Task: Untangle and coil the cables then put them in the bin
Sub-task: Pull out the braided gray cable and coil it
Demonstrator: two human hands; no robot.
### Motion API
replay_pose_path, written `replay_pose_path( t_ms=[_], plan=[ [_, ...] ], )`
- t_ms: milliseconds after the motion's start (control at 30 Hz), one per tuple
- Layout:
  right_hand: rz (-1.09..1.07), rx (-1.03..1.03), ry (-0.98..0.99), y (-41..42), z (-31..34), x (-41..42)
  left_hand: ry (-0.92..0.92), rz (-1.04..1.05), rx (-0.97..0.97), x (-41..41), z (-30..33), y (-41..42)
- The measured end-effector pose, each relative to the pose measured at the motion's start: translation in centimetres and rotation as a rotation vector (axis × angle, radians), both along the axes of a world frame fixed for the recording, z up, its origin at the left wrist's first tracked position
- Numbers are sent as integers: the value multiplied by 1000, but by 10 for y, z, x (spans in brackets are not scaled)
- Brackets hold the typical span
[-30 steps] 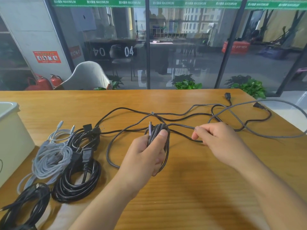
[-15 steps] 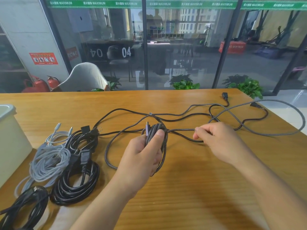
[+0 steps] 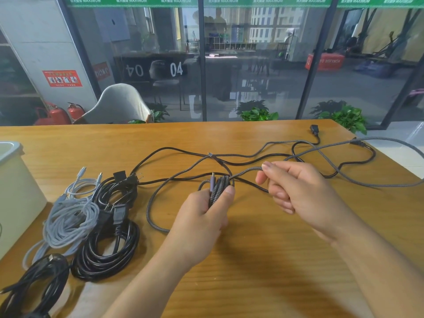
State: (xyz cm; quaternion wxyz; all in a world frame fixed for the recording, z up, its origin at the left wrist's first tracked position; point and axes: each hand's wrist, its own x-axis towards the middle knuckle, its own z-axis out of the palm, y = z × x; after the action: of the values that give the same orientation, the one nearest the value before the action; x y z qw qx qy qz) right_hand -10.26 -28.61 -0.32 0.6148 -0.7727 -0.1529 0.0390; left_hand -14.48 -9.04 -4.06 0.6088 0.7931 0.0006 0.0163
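Observation:
My left hand grips a small coil of grey braided cable above the middle of the table, thumb pressed over the loops, a plug end sticking up beside them. My right hand pinches the same cable's free run just right of the coil. The rest of the braided cable trails right across the table and past its edge, crossing a loose black cable. The cream bin stands at the table's left edge.
Left of my hands lie a coiled black power cable, a light grey coiled cable and another black bundle at the near left corner. Behind the wooden table are a glass wall, a chair and plants.
My right hand has lifted slightly with the braided cable and its fingers have loosened; the left hand keeps its grip on the coil.

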Motion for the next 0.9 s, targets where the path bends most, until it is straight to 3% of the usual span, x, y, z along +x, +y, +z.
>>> replay_pose_path(
  t_ms=[233,500,667,900],
  plan=[
    [71,-40,-237,12,-8,-12,3,2,0,2,-4,-1],
    [141,-281,-581,26,-19,-23,-21,-18,-91,0,-4,0],
    [105,-360,-699,30,-21,-24,49,-89,-251,-4,2,1],
    [80,-473,-801,39,-27,-26,8,-88,-271,-6,10,0]
  ],
)
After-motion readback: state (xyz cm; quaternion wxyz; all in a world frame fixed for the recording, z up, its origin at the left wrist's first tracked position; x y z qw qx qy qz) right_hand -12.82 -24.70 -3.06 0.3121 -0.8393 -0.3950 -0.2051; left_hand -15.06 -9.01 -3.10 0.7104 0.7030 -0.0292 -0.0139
